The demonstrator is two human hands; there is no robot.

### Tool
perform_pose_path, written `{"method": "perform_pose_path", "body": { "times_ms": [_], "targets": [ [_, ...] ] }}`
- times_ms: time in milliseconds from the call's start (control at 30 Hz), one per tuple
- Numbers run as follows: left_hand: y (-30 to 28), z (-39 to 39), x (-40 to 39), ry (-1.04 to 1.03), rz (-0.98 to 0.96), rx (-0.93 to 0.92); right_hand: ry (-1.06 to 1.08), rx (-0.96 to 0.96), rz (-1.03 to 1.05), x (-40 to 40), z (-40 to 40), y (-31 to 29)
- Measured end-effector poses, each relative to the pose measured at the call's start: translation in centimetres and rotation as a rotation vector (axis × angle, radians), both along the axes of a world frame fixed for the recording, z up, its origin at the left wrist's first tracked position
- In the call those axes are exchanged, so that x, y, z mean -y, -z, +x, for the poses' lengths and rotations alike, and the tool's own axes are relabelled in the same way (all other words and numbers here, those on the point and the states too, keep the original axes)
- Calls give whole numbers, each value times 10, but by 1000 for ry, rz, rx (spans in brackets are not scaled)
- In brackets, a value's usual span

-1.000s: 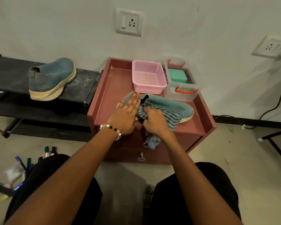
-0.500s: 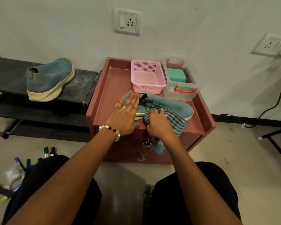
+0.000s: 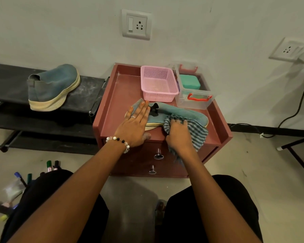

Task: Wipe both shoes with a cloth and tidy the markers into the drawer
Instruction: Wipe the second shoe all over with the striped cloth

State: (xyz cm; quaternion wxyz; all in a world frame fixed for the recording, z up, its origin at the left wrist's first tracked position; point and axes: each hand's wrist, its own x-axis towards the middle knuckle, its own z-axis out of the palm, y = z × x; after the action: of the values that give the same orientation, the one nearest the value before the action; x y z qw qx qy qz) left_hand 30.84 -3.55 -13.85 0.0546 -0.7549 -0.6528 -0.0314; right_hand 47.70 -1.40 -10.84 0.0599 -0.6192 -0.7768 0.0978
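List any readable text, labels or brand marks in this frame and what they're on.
None readable.
Markers on the floor: label print too small to read.
Clear box: a coloured sticker on its side next to the pink basket, too blurred to read.
Shoes, cloth, wall sockets: no visible text.

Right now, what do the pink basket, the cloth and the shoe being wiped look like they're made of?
Pink basket: seemingly moulded plastic, judging by its fine grid of holes and slightly glossy rim.
Cloth: soft woven fabric, striped, draping in folds.
Shoe: matte knit upper with a dotted texture; the pale sole is probably rubber or foam.
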Motion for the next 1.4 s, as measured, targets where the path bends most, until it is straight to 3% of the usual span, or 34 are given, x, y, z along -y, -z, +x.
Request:
{"method": "perform_pose_path", "body": {
  "times_ms": [67,200,333,400,500,667,867,967,1100,1167,1400],
  "targets": [
    [-1,0,0,3,-7,6,-69,-34,69,2,-10,-1],
    [-7,-3,1,37,-53,-15,-89,-388,70,2,-8,-23],
    [-27,-9,3,101,-124,56,245,-879,150,-3,12,-50],
    [-36,-13,7,98,-106,48,354,-984,296,-4,23,-57],
    [-36,-19,10,28,-70,-43,267,-810,281,-10,18,-44],
    [-20,-22,10,-22,21,23,72,-386,105,-2,-21,-4],
    [-9,-22,8,-7,18,66,-353,-55,123,9,-50,8],
    [-9,-25,7,6,0,104,-403,15,124,1,-30,4],
    [-13,-25,7,12,-19,214,-103,18,138,2,-15,8],
    [-12,-24,6,11,-16,241,-61,34,121,5,-29,8],
    [-9,-18,6,-15,-6,245,-368,-86,27,6,-52,-5]
  ]
}}
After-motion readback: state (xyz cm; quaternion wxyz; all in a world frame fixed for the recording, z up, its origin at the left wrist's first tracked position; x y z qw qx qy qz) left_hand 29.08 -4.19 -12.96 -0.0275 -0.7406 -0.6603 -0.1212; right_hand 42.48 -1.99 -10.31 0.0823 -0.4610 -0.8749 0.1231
